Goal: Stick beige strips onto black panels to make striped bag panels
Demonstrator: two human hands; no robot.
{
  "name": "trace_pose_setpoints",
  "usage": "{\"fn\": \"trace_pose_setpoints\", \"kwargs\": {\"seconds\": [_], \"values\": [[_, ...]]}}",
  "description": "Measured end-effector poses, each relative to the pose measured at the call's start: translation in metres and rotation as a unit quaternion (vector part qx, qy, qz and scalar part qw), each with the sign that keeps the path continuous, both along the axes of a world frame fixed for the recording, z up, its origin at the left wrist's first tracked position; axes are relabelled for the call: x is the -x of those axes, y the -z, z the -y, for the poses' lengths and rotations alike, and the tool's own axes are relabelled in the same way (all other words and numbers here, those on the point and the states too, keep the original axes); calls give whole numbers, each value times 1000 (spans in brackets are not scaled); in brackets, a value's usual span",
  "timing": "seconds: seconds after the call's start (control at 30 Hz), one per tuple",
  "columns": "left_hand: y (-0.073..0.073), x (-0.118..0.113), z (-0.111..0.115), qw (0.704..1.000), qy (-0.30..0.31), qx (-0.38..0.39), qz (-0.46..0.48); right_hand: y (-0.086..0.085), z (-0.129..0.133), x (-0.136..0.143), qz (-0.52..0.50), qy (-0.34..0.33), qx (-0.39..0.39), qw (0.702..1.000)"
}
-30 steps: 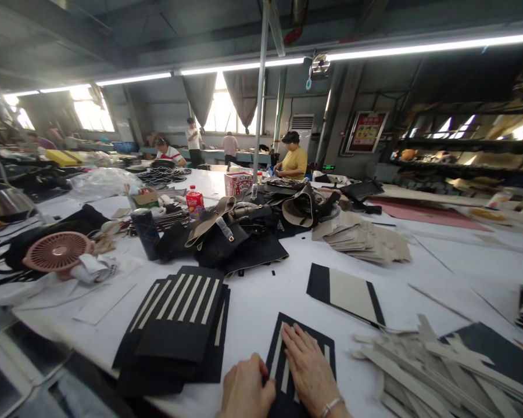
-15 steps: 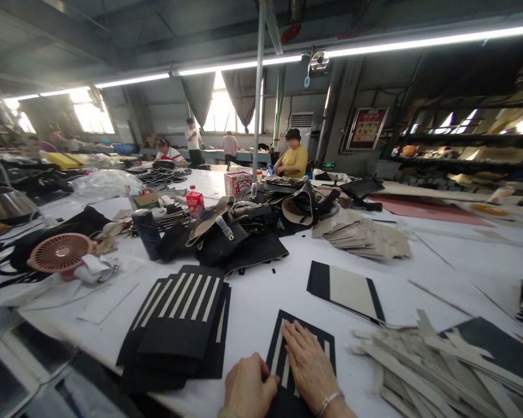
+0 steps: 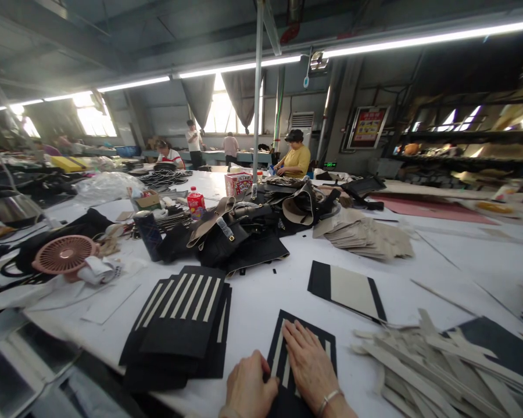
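Note:
A black panel (image 3: pixel 282 316) with pale strips lies on the table in front of me. My right hand (image 3: pixel 309 360) rests flat on it, fingers stretched out over the strips, with a bracelet at the wrist. At the panel's left edge is my left hand (image 3: pixel 251 383), its fingers curled and the thumb tip against the panel. Whatever those fingers hold, if anything, is hidden. Left of my hands sits a stack of black panels (image 3: pixel 172 342), the top ones bearing rows of pale strips.
Loose grey strips (image 3: pixel 422 366) are heaped at the right. Farther off lie a black panel with a grey sheet (image 3: pixel 353 287), grey pieces (image 3: pixel 366 235) and a pile of black bag parts (image 3: pixel 230 238). A pink fan (image 3: pixel 65 254) stands left. A co-worker in yellow (image 3: pixel 297 158) is across the table.
The view has shifted very slightly. Both hands keep nearly the same place on the panel.

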State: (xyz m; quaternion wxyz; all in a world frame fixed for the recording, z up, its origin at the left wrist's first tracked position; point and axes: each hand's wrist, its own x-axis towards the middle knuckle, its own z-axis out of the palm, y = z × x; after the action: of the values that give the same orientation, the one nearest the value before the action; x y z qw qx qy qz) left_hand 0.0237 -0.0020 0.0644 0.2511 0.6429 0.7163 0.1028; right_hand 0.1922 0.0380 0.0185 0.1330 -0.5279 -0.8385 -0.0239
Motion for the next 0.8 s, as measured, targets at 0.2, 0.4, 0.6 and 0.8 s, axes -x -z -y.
{"fn": "trace_pose_setpoints", "kwargs": {"seconds": [0.2,0.4,0.6,0.8], "values": [[8,5,-1,998,-22,5,53,-6,2,1,2,5,33,999],[2,-1,-6,996,-35,43,75,-6,2,2,-11,5,38,999],[4,1,-13,986,-22,86,143,-6,2,2,-14,4,41,999],[11,5,-20,970,-12,123,209,-8,2,2,-8,7,48,999]]}}
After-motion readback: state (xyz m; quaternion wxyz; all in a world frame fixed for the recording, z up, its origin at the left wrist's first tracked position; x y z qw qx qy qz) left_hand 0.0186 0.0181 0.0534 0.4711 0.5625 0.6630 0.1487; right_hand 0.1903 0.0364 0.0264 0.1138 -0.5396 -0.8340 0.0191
